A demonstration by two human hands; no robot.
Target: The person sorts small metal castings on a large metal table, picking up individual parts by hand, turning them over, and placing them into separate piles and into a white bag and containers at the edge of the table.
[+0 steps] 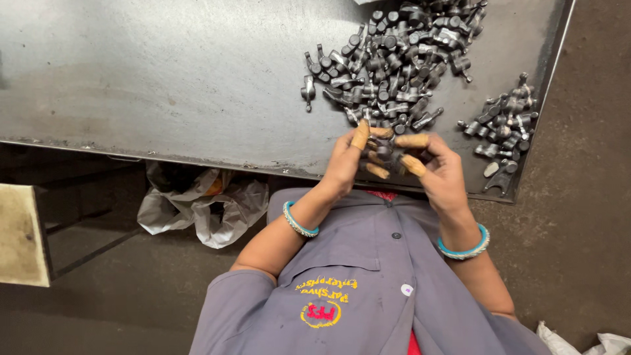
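Both grips closed — left hand (347,161) and right hand (442,172) pinch one dark metal part (386,152).

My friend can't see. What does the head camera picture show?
Two hands, the left hand and right hand, wearing tan finger caps, hold a small dark metal part over a steel table. Two heaps of similar parts lie there: a big pile and a small pile.

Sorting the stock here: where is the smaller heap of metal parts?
In the head view, the smaller heap lies near the metal table's right edge, right of the big pile.
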